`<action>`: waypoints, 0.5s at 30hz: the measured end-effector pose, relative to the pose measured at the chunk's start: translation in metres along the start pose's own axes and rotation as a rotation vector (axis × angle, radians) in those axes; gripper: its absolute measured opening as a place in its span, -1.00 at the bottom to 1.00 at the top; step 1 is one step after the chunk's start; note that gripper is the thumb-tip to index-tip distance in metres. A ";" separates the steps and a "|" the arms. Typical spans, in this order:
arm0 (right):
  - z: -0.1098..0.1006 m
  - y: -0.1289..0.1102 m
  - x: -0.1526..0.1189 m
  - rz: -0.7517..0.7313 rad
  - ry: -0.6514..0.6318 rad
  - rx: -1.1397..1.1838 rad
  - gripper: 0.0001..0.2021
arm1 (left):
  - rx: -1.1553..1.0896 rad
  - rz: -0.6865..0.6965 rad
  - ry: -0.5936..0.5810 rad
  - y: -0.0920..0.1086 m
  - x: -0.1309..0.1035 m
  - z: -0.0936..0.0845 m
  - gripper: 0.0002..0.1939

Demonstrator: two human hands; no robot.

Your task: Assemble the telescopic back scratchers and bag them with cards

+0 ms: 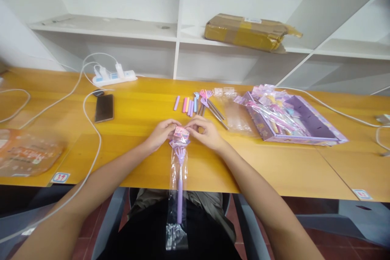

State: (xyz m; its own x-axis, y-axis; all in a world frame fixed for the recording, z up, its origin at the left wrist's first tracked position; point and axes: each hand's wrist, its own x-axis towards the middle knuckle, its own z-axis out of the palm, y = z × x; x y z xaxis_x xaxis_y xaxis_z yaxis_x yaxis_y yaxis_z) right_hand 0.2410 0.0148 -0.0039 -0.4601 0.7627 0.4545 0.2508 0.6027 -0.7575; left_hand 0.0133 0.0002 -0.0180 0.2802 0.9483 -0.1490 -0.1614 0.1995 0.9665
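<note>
Between my two hands is the top of a long clear plastic bag [174, 178] with a pink and purple printed header [181, 132]. Inside the bag lies a purple back scratcher [180, 195], its claw end toward the header and its handle hanging past the table edge over my lap. My left hand [163, 133] pinches the header's left side. My right hand [204, 131] is closed at the header's right side, thumb and fingers near its upper corner. Beyond my hands lie several coloured handle grips [187, 105] and loose back scratchers with metal rods [215, 109].
A purple box [304, 140] full of bagged back scratchers stands at the right, with empty clear bags [239, 115] beside it. At the left are a phone [104, 108], a power strip [114, 77], white cables and an orange package [29, 152]. A taped carton [246, 32] sits on the shelf.
</note>
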 end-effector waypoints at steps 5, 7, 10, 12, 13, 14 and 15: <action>0.000 0.000 0.000 -0.025 -0.021 -0.013 -0.75 | 0.003 -0.009 0.014 0.000 0.000 0.001 -0.78; -0.001 0.000 0.000 -0.032 -0.035 -0.019 -0.73 | 0.010 -0.010 0.021 0.001 -0.001 0.001 -0.79; -0.002 0.001 0.000 -0.023 -0.054 -0.024 -0.70 | 0.007 -0.014 0.027 0.001 -0.001 0.002 -0.80; -0.002 0.001 0.000 -0.018 -0.065 -0.020 -0.69 | 0.006 -0.020 0.031 0.001 0.000 0.001 -0.80; -0.003 0.001 0.000 -0.018 -0.071 -0.016 -0.68 | 0.007 -0.021 0.033 0.001 0.000 0.001 -0.80; -0.003 0.001 0.000 -0.018 -0.079 -0.011 -0.68 | 0.010 -0.019 0.035 0.001 0.000 0.001 -0.80; -0.002 0.001 0.000 -0.016 -0.088 -0.006 -0.67 | 0.014 -0.015 0.037 0.001 0.000 0.001 -0.81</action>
State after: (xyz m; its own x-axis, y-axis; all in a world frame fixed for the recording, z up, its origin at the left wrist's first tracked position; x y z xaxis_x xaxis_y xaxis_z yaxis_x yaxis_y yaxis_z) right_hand 0.2434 0.0160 -0.0038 -0.5370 0.7295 0.4237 0.2480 0.6166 -0.7472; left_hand 0.0144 -0.0003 -0.0168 0.2473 0.9538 -0.1705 -0.1438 0.2101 0.9670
